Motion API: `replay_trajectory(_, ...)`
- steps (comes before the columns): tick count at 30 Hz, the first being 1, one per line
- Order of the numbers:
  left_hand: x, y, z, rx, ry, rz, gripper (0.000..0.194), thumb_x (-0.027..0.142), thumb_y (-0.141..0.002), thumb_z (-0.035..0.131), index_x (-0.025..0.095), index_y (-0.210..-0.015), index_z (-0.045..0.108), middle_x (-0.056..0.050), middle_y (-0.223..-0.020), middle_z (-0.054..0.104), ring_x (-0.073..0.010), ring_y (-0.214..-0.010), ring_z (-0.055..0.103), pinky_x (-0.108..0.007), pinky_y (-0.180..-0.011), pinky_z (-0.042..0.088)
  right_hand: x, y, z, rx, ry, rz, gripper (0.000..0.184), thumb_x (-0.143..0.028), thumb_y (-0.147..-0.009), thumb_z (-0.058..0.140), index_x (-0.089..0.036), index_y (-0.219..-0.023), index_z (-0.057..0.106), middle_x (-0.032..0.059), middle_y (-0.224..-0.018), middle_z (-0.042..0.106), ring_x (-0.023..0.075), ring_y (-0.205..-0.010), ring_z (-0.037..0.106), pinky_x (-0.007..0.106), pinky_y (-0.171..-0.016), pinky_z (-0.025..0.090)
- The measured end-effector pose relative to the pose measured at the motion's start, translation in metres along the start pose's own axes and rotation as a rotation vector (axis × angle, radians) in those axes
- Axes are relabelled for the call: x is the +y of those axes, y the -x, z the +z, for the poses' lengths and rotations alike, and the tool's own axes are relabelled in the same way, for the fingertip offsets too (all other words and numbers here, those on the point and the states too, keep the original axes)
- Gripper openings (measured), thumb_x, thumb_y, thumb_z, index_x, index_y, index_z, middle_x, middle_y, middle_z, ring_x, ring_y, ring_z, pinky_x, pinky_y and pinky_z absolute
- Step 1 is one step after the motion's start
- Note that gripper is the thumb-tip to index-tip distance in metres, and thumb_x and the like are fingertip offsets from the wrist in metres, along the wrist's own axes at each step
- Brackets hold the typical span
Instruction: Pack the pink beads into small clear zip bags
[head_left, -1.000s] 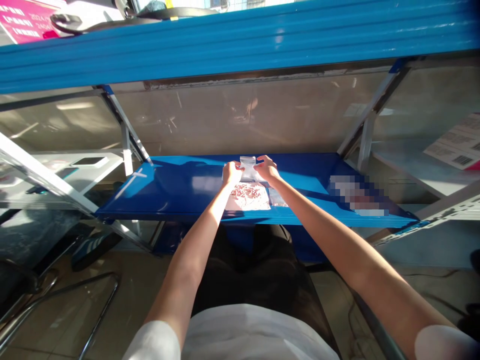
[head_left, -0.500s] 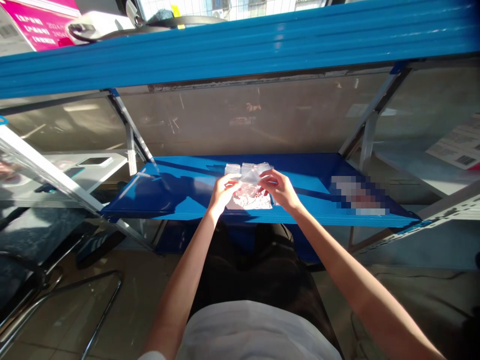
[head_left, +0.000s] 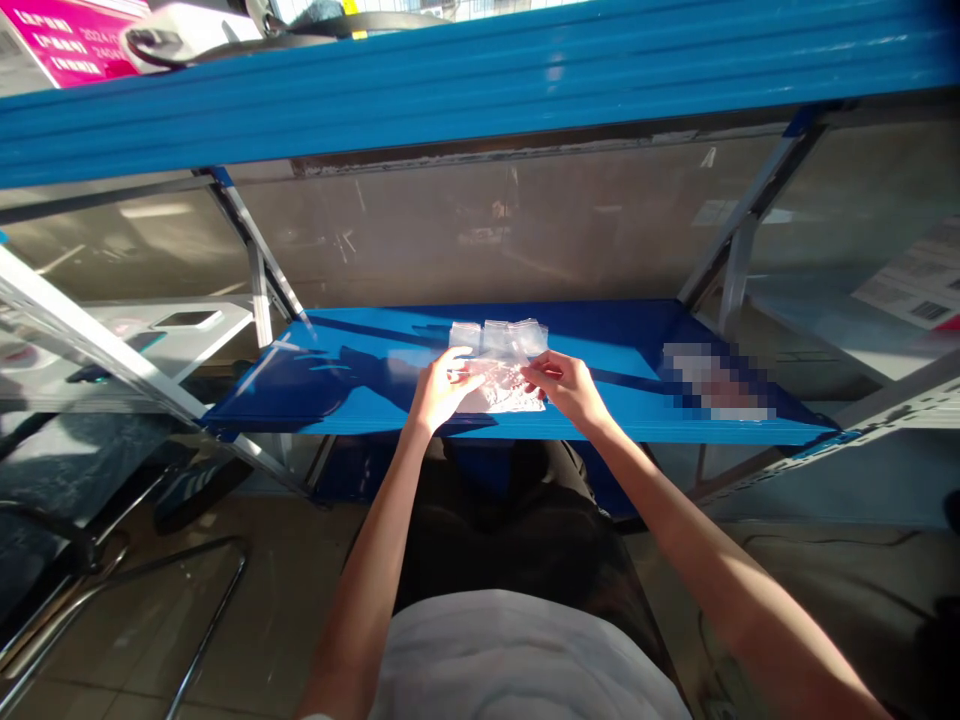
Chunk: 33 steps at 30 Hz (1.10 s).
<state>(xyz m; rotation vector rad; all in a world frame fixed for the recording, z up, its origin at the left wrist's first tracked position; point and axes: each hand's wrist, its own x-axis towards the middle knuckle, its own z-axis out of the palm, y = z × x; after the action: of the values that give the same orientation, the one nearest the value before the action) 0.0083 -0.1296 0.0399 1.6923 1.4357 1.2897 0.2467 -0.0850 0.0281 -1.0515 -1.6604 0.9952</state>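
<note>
A clear plastic zip bag lies on the blue shelf, its top edge crinkled. A white packet with a pink-red pattern shows through or below it, and I cannot tell which. My left hand grips the bag's left side with its fingers over the packet. My right hand pinches the bag's right side. Both hands are close together, and they hide the bag's lower corners.
A pixelated, blurred item lies on the shelf to the right. A blue steel beam runs overhead, with metal uprights at both sides. A barcode label sheet sits at the right, and chair legs stand at the lower left.
The bag has gone from a narrow upright shape between my hands to lying wider across the packet. Both hands have moved down onto it and closer together.
</note>
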Motion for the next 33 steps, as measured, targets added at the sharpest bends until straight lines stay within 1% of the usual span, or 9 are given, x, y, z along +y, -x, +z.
replay_trajectory(4,0.012,0.006,0.015,-0.001,-0.470,0.296,0.067,0.031,-0.084,0.086,0.023,-0.146,0.063,-0.014,-0.151,0.064,-0.0326,-0.140,0.061,-0.050,-0.120,0.049,0.000,0.006,0.007,-0.025,-0.014,-0.001,0.042,-0.060,-0.081,0.081,-0.019,-0.084,0.070,0.0056,-0.069,0.074,0.0192,-0.060,0.065,0.029,-0.053,0.046)
replay_trajectory(7,0.013,0.011,0.032,-0.023,-0.598,0.335,0.072,0.040,-0.087,0.084,0.023,-0.152,0.058,-0.015,-0.148,0.065,-0.0355,-0.137,0.062,-0.055,-0.120,0.047,-0.001,0.011,0.016,-0.093,-0.051,-0.041,0.042,-0.061,-0.083,0.079,-0.020,-0.081,0.069,0.0045,-0.072,0.074,0.0192,-0.063,0.065,0.030,-0.057,0.047)
replay_trajectory(10,0.008,0.012,0.041,-0.004,-0.548,0.302,0.066,0.039,-0.086,0.085,0.024,-0.147,0.064,-0.017,-0.137,0.070,-0.0393,-0.130,0.064,-0.055,-0.115,0.048,-0.002,0.014,0.022,-0.150,-0.043,-0.048,0.039,-0.059,-0.088,0.075,-0.021,-0.081,0.069,0.0044,-0.072,0.075,0.0198,-0.064,0.066,0.030,-0.061,0.050)
replay_trajectory(13,0.004,0.009,0.039,0.018,-0.415,0.235,0.066,0.038,-0.077,0.092,0.023,-0.138,0.070,-0.019,-0.134,0.070,-0.0420,-0.125,0.063,-0.056,-0.112,0.048,-0.002,0.014,0.024,-0.160,-0.023,-0.053,0.039,-0.059,-0.090,0.073,-0.021,-0.080,0.069,0.0050,-0.073,0.076,0.0203,-0.066,0.067,0.031,-0.061,0.051)
replay_trajectory(18,0.006,0.008,0.035,-0.019,-0.277,0.167,0.048,0.033,-0.077,0.091,0.025,-0.122,0.077,-0.015,-0.123,0.073,-0.0361,-0.114,0.065,-0.049,-0.102,0.053,-0.003,0.013,0.022,-0.156,-0.013,-0.078,0.041,-0.060,-0.090,0.073,-0.020,-0.081,0.070,0.0059,-0.079,0.077,0.0209,-0.071,0.069,0.030,-0.061,0.052)
replay_trajectory(22,0.004,0.008,0.033,0.027,-0.217,0.155,0.046,0.038,-0.074,0.091,0.022,-0.115,0.077,-0.016,-0.121,0.073,-0.0346,-0.110,0.066,-0.048,-0.100,0.053,0.000,0.011,0.015,-0.224,-0.033,-0.071,0.038,-0.057,-0.096,0.066,-0.021,-0.103,0.072,0.0073,-0.085,0.079,0.0227,-0.074,0.073,0.029,-0.056,0.050)
replay_trajectory(24,0.004,0.008,0.030,0.061,-0.185,0.143,0.044,0.036,-0.072,0.092,0.022,-0.112,0.077,-0.015,-0.118,0.073,-0.0342,-0.109,0.067,-0.049,-0.101,0.053,0.007,0.006,0.009,-0.167,0.055,-0.107,0.032,-0.049,-0.098,0.063,-0.021,-0.110,0.072,0.0079,-0.091,0.080,0.0240,-0.078,0.075,0.031,-0.060,0.052)
replay_trajectory(28,0.010,0.007,0.020,0.046,-0.207,0.142,0.033,0.025,-0.075,0.086,0.022,-0.107,0.078,-0.012,-0.113,0.075,-0.0314,-0.107,0.069,-0.046,-0.100,0.054,0.030,-0.004,-0.004,0.010,0.441,-0.244,0.017,-0.029,-0.096,0.062,-0.020,-0.094,0.076,0.0100,-0.095,0.080,0.0265,-0.086,0.074,0.037,-0.079,0.055)
replay_trajectory(33,0.021,0.005,0.010,-0.109,-0.130,0.114,0.030,0.022,-0.076,0.083,0.021,-0.106,0.080,-0.010,-0.106,0.080,-0.0278,-0.095,0.074,-0.039,-0.087,0.060,0.053,-0.010,-0.007,-0.024,0.678,-0.278,0.019,-0.023,-0.096,0.064,-0.020,-0.097,0.082,0.0118,-0.095,0.075,0.0259,-0.085,0.070,0.035,-0.079,0.054)
